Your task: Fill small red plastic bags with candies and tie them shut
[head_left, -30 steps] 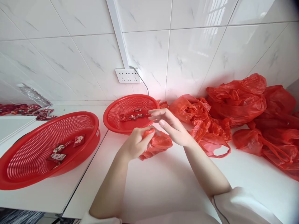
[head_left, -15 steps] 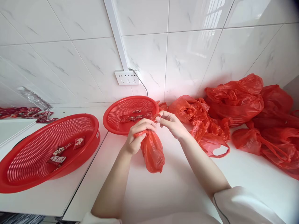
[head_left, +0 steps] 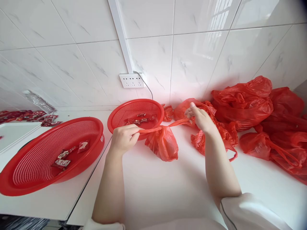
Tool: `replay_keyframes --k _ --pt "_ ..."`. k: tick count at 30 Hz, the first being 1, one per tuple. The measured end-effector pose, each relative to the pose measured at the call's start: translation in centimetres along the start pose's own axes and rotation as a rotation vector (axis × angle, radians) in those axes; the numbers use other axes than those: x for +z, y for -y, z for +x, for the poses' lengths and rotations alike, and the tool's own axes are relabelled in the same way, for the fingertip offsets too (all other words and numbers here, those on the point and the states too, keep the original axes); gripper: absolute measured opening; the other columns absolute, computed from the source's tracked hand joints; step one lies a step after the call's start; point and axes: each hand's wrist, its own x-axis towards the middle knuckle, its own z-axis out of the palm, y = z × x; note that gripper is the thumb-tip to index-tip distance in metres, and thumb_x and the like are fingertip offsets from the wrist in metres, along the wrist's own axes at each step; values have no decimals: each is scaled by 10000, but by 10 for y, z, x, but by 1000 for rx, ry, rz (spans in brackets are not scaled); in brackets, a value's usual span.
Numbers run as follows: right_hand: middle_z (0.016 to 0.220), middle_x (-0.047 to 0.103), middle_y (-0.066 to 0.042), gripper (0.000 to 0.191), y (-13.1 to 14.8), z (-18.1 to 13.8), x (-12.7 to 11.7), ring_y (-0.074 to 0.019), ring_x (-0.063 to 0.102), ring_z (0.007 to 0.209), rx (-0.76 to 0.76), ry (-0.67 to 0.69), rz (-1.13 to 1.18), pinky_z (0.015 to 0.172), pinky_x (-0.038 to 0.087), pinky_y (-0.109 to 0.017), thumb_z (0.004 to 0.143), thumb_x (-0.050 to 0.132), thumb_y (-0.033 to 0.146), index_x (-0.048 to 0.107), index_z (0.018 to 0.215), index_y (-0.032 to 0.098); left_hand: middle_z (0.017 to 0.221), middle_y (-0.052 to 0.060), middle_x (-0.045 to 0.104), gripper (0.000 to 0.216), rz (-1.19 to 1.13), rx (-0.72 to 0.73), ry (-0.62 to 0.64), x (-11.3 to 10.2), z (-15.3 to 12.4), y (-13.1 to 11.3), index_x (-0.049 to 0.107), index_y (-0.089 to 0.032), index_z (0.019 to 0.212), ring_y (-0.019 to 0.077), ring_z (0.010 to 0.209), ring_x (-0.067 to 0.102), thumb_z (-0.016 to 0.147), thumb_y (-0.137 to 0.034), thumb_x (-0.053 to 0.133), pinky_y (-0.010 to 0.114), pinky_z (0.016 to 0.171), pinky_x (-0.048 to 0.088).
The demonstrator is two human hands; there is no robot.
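Note:
A small red plastic bag [head_left: 163,145] with something bulky inside hangs or rests over the white table, its two handles stretched out sideways. My left hand [head_left: 124,139] is closed around the left handle. The right handle runs to my right hand [head_left: 200,117], whose fingers pinch it at their lower side. Between the hands the handles meet at the gathered neck of the bag. Just behind the bag is a round red plastic basket [head_left: 111,119] holding several small red-wrapped packets [head_left: 144,120].
A larger red basket [head_left: 96,127] with several packets stands at left. Filled red bags [head_left: 242,102] crowd the right side. By the tiled wall lie a clear plastic bottle [head_left: 40,101] and more packets [head_left: 49,119]; a socket strip [head_left: 131,81] is mounted above.
My hands have moved apart, left hand leftward and right hand rightward, drawing the bag's handles out taut. The bag's body has swung up and become rounder.

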Motion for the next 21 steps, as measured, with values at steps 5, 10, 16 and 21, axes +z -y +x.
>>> replay_keyframes --k 5,10,16,21 --pt "575 548 -38 651 -16 4 -32 -180 507 618 68 -218 -239 656 402 -319 920 276 695 449 518 212 584 -7 547 268 -34 -163 220 -9 1 2 590 -206 570 126 560 464 772 -179 417 251 528 321" --pt "503 469 -17 534 -17 0 -37 -158 433 515 222 -193 -493 542 339 -312 882 462 585 363 500 226 562 -8 520 251 -183 -224 436 4 7 -9 509 -206 543 139 530 463 772 -183 408 267 513 300" --pt "935 640 -106 360 -4 -22 -15 -274 590 937 -65 -36 -522 794 445 -395 825 593 569 618 826 209 875 13 706 287 -519 -303 741 11 11 -23 681 -253 1059 183 760 660 870 -409 530 287 707 500" --pt "973 674 -154 826 -35 -45 53 -413 618 981 -189 268 -476 861 448 -558 500 863 549 573 1185 190 1014 27 724 413 -421 -339 592 10 14 -25 658 -294 1196 213 935 674 889 -527 511 321 827 521"
